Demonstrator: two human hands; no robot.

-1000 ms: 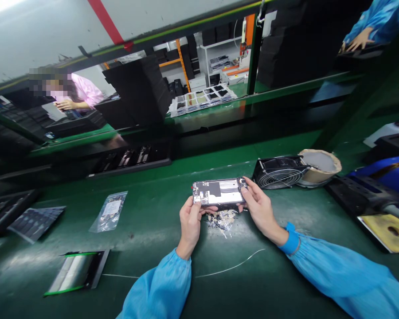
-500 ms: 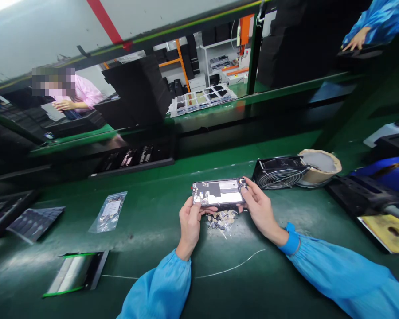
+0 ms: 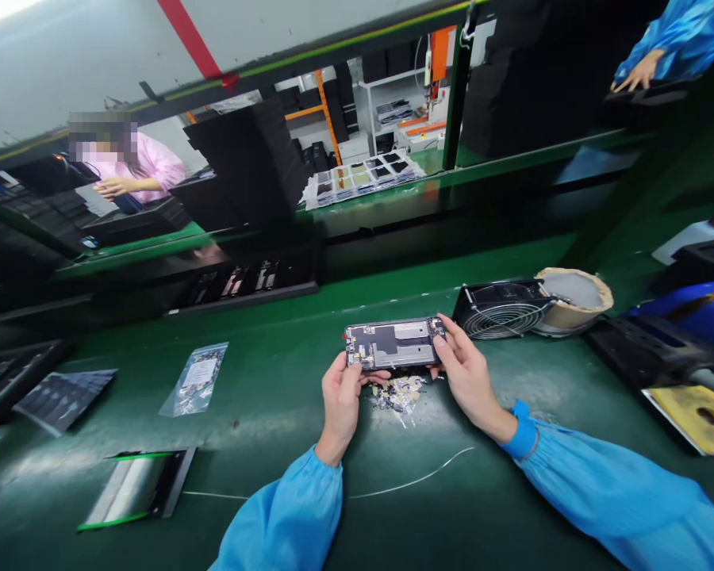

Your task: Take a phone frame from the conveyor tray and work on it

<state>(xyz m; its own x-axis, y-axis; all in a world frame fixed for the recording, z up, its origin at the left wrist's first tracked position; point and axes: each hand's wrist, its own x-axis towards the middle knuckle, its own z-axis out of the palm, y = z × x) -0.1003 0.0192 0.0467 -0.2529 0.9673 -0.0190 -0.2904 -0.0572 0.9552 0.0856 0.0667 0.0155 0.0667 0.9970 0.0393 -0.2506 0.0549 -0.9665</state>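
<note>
An opened phone (image 3: pixel 393 343), its inner frame and circuit parts showing, is held lengthwise above the green bench. My left hand (image 3: pixel 341 396) grips its left end, the thumb on the lower left corner and fingers underneath. At the other end, my right hand (image 3: pixel 467 373) is closed on it with the thumb over the upper right part. Below the phone lies a small heap of loose scraps (image 3: pixel 400 399), partly hidden by the phone and fingers. The fingertips beneath the phone are only partly seen.
A black fan (image 3: pixel 503 309) and a round tub (image 3: pixel 577 295) stand right of the phone. Leftward lie a clear bag (image 3: pixel 199 379) and a silvery panel with green edges (image 3: pixel 131 488). A thin strand (image 3: pixel 416 482) crosses the bench. Behind is a black tray (image 3: pixel 297 279); co-workers sit beyond.
The phone has tilted slightly, so the bright glare on its inside has faded and more detail shows. Both hands keep their hold. Across the bench, the co-worker in pink has shifted slightly.
</note>
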